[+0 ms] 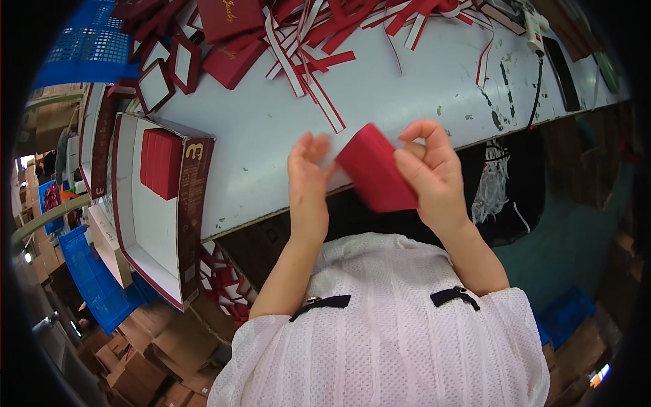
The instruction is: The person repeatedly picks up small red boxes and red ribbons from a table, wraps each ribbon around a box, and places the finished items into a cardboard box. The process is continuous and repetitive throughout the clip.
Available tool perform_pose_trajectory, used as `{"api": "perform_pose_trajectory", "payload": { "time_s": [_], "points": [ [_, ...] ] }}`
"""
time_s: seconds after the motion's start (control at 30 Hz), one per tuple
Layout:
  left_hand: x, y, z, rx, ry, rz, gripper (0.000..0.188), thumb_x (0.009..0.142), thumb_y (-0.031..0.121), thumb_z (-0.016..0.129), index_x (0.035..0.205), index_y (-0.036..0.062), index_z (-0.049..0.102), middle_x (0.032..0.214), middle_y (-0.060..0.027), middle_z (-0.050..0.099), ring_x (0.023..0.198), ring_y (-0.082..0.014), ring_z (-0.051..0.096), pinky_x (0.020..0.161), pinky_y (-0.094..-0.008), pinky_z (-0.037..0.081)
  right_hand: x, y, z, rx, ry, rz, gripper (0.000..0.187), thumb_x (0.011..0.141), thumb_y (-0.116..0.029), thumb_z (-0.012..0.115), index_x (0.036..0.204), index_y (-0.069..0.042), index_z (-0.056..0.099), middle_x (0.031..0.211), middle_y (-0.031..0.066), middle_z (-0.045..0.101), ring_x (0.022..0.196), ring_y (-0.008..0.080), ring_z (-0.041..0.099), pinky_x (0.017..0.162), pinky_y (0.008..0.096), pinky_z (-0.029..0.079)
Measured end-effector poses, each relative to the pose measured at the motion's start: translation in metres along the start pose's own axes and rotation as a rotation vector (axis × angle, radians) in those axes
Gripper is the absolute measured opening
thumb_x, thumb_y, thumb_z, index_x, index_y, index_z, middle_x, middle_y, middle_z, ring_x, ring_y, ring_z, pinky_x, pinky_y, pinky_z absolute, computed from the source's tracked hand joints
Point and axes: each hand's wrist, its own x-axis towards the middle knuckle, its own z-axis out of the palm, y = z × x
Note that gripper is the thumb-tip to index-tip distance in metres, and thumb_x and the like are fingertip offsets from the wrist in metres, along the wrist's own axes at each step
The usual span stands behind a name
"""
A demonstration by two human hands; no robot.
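A small red box point(377, 169), slightly blurred and tilted, is in front of me at the table's near edge. My right hand point(434, 169) grips its right side between thumb and fingers. On its other side, my left hand point(310, 186) is raised with the fingers apart and smeared by motion. The left thumb is close to the box's left edge; I cannot tell whether it touches. Just beyond the box, the end of a red-and-white ribbon strip point(327, 112) lies on the white table point(264, 163).
At left stands an open carton point(150, 227) with a row of red boxes point(160, 163) in it. Dark red boxes and lids point(183, 62) are heaped at the far left, beside loose red strips point(339, 34). A cable with a white socket point(536, 34) lies far right.
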Motion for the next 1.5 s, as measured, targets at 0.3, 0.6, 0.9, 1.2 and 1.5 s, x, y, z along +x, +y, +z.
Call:
{"api": "perform_pose_trajectory", "payload": {
  "time_s": [0.3,0.6,0.9,1.2,1.5],
  "points": [
    [0.012,0.024,-0.021,0.227,-0.607,0.000,0.027,0.064,0.009,0.066,0.083,0.0050,0.046,0.092,-0.0066,0.050,0.091,-0.0165,0.047,0.084,-0.0306,0.035,0.021,0.001,0.009,-0.046,-0.114,0.090,0.013,0.082,-0.008,0.044,0.089,-0.001,0.051,0.059,0.0037,0.049,0.055,0.0070,0.045,0.054,0.0207,0.038],
    [0.005,0.110,-0.100,-0.192,0.013,0.415,0.024,0.083,0.022,0.047,0.100,0.0041,0.049,0.100,-0.0129,0.054,0.102,-0.0264,0.046,0.091,-0.0464,0.030,0.071,0.041,0.024,-1.283,0.216,-0.601,0.025,0.058,-0.011,0.067,0.075,-0.003,0.052,0.073,0.0093,0.048,0.067,0.0252,0.049,0.056,0.0349,0.039],
    [0.104,0.128,-0.264,0.139,0.464,0.206,0.025,0.087,0.021,0.037,0.099,0.0009,0.044,0.102,-0.0112,0.051,0.097,-0.0225,0.048,0.086,-0.0399,0.036,0.065,0.040,0.019,-1.025,0.149,-0.500,0.009,0.066,-0.001,0.058,0.070,-0.003,0.049,0.070,0.0102,0.050,0.065,0.0266,0.049,0.057,0.0354,0.040],
    [0.111,0.139,-0.254,0.424,0.260,0.053,0.024,0.086,0.023,0.043,0.093,0.0008,0.048,0.095,-0.0080,0.053,0.086,-0.0177,0.052,0.077,-0.0282,0.041,0.041,0.031,-0.009,-0.880,0.250,-0.835,0.020,0.065,0.006,0.052,0.083,-0.003,0.055,0.073,0.0083,0.054,0.065,0.0250,0.051,0.057,0.0321,0.041],
    [0.045,0.107,-0.001,1.094,-0.651,0.588,0.029,0.066,0.001,0.061,0.094,0.0057,0.054,0.088,-0.0089,0.051,0.070,-0.0204,0.051,0.061,-0.0273,0.044,0.013,0.005,0.003,-1.193,0.101,-1.172,0.022,0.059,-0.010,0.055,0.081,-0.007,0.055,0.071,0.0016,0.050,0.062,0.0155,0.049,0.055,0.0256,0.039]
  ]
}}
